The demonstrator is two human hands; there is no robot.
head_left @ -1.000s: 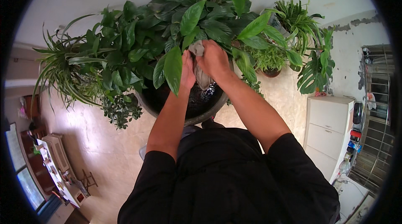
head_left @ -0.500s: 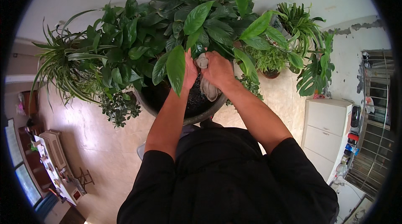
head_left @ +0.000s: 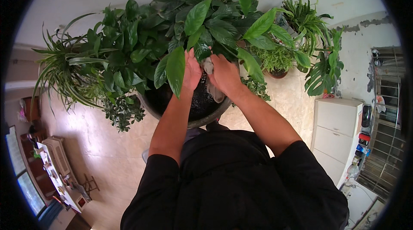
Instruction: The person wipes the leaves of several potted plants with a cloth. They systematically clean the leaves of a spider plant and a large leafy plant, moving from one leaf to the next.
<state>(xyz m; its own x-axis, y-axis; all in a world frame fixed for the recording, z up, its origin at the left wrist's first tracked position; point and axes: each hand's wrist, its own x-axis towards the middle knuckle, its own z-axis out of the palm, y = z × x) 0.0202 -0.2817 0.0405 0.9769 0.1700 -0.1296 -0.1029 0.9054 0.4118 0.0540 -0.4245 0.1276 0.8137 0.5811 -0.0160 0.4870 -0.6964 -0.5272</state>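
A large, dark round pot (head_left: 202, 122) of broad-leaved plant stands in front of me, with dark soil inside it. Above the soil, my right hand (head_left: 225, 74) is closed around a greyish rag (head_left: 208, 65); its lower end hangs toward the pot's right inner wall. Close by on the left is my left hand (head_left: 192, 71), palm turned toward the rag, fingers stretched up among the leaves and partly hidden. A glossy dark leaf (head_left: 202, 51) lies between the fingertips of both hands. One long bright leaf (head_left: 175, 71) droops just left of my left hand.
Spider plants (head_left: 81, 58) and other foliage crowd the left side. A smaller potted plant (head_left: 275, 60) and a monstera (head_left: 323, 75) stand on the right. Farther right are a white cabinet (head_left: 337, 122) and a barred window (head_left: 389, 101). A long white table (head_left: 58, 178) is at lower left.
My left hand has shifted slightly left, away from the rag, and its palm shows more. My right hand keeps hold of the rag. The leaves have moved a little left in view.
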